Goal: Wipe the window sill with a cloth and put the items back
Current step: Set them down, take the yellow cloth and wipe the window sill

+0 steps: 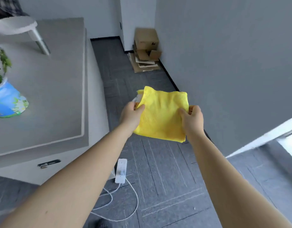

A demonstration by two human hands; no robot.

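A folded yellow cloth point(161, 114) hangs in mid-air over the dark floor, held between both hands. My left hand point(131, 112) pinches its left edge, where a white label shows. My right hand point(193, 117) grips its right edge. To the left runs the wide grey window sill point(59, 89), a raised flat ledge. On it stands a potted green plant point(5, 96) in a blue and white patterned pot at the far left.
A white stool point(25, 32) stands on the ledge at the back left. A white power strip point(120, 170) with looping cables lies on the floor below my arms. Cardboard boxes point(146, 48) are stacked in the far corner. A grey wall point(232, 63) rises on the right.
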